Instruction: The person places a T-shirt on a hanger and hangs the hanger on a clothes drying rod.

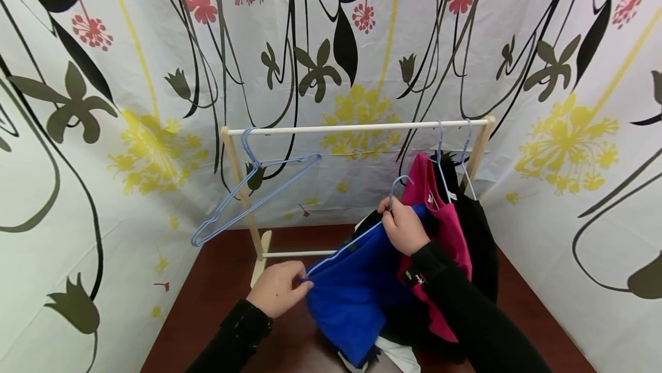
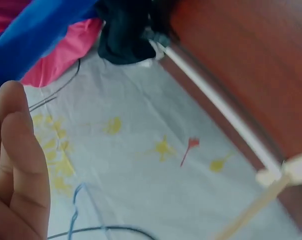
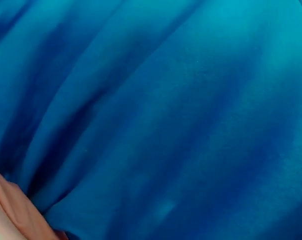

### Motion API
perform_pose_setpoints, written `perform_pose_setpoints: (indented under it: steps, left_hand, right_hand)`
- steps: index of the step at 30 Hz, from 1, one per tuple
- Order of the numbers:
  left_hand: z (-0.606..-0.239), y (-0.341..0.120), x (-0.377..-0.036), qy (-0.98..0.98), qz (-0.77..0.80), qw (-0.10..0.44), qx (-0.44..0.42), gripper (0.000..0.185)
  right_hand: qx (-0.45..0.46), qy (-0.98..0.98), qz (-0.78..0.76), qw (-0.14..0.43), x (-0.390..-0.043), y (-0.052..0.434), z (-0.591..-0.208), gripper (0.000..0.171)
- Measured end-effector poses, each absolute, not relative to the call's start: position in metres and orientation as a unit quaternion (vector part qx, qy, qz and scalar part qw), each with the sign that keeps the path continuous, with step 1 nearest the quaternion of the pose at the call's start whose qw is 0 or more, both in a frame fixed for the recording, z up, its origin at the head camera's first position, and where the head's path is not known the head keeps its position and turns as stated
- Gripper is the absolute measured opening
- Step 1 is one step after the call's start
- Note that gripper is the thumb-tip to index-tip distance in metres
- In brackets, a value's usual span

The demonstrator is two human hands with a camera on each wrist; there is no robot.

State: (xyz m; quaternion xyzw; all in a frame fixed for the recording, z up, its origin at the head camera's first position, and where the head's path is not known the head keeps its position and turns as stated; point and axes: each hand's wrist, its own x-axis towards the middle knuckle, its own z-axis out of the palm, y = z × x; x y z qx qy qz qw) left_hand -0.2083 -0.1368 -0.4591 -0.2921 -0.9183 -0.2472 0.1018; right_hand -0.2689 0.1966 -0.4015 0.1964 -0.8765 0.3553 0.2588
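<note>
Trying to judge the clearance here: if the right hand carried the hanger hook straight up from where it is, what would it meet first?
Probably the rack's top rail. The right hand holds the hanger in the blue garment below it, left of the pink garment. Depth is unclear.

Bright, even, shadowless light; head view bends at edges, both wrist views blurred.

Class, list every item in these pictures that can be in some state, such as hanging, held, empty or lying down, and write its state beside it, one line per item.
Blue garment: partly on a hanger, held up by both hands.
Hanger in hand: off the rail, neck gripped.
Left hand: pinching the garment's edge.
Right hand: curled round the hanger neck.
Empty hanger: hooked on the rail, tilted, bare.
Pink garment: hanging on the rail.
Black garment: hanging on the rail.
Rail: level on its stand.
</note>
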Motion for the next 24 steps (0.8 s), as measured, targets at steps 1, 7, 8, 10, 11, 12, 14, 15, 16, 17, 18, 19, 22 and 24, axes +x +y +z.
perform_pose_setpoints:
  steps: [1, 7, 8, 10, 11, 12, 14, 15, 16, 17, 18, 19, 22, 24]
  left_hand:
    - [-0.458, -0.137, -0.208, -0.920, -0.234, 0.114, -0.291, 0.027]
    - [-0.454, -0.132, -0.205, -0.920, -0.210, 0.153, -0.294, 0.033]
    - [-0.453, -0.131, -0.205, -0.919, -0.213, 0.153, -0.295, 0.032]
    - [-0.450, -0.128, -0.205, -0.919, -0.215, 0.150, -0.293, 0.031]
    - [-0.448, -0.126, -0.205, -0.920, -0.216, 0.150, -0.292, 0.030]
    - [-0.446, -0.124, -0.206, -0.919, -0.216, 0.151, -0.292, 0.029]
    - [-0.443, -0.119, -0.207, -0.918, -0.216, 0.153, -0.294, 0.027]
    - [-0.442, -0.116, -0.208, -0.918, -0.216, 0.153, -0.296, 0.026]
    - [-0.441, -0.114, -0.208, -0.917, -0.216, 0.155, -0.297, 0.025]
    - [-0.440, -0.111, -0.209, -0.915, -0.218, 0.157, -0.299, 0.024]
    - [-0.440, -0.109, -0.209, -0.915, -0.218, 0.159, -0.300, 0.024]
    - [-0.440, -0.106, -0.209, -0.915, -0.219, 0.160, -0.300, 0.023]
    - [-0.439, -0.097, -0.209, -0.913, -0.223, 0.166, -0.300, 0.022]
    - [-0.438, -0.091, -0.210, -0.911, -0.226, 0.167, -0.301, 0.022]
  right_hand:
    - [0.198, -0.876, 0.356, 0.259, -0.268, 0.197, -0.401, 0.018]
    - [0.211, -0.875, 0.350, 0.258, -0.264, 0.196, -0.402, 0.018]
    - [0.213, -0.876, 0.349, 0.258, -0.263, 0.196, -0.402, 0.019]
    - [0.215, -0.876, 0.348, 0.256, -0.262, 0.194, -0.403, 0.019]
    - [0.217, -0.876, 0.349, 0.253, -0.262, 0.193, -0.403, 0.019]
    - [0.220, -0.875, 0.351, 0.252, -0.262, 0.192, -0.403, 0.019]
    - [0.223, -0.872, 0.353, 0.254, -0.262, 0.189, -0.404, 0.019]
    - [0.225, -0.871, 0.353, 0.257, -0.262, 0.187, -0.405, 0.019]
    - [0.227, -0.871, 0.351, 0.259, -0.261, 0.185, -0.405, 0.018]
    - [0.231, -0.869, 0.350, 0.261, -0.261, 0.184, -0.405, 0.018]
    - [0.235, -0.869, 0.348, 0.264, -0.261, 0.181, -0.406, 0.018]
    - [0.238, -0.867, 0.346, 0.266, -0.260, 0.179, -0.406, 0.017]
    - [0.249, -0.866, 0.340, 0.270, -0.260, 0.173, -0.409, 0.018]
    - [0.254, -0.865, 0.336, 0.271, -0.260, 0.170, -0.411, 0.019]
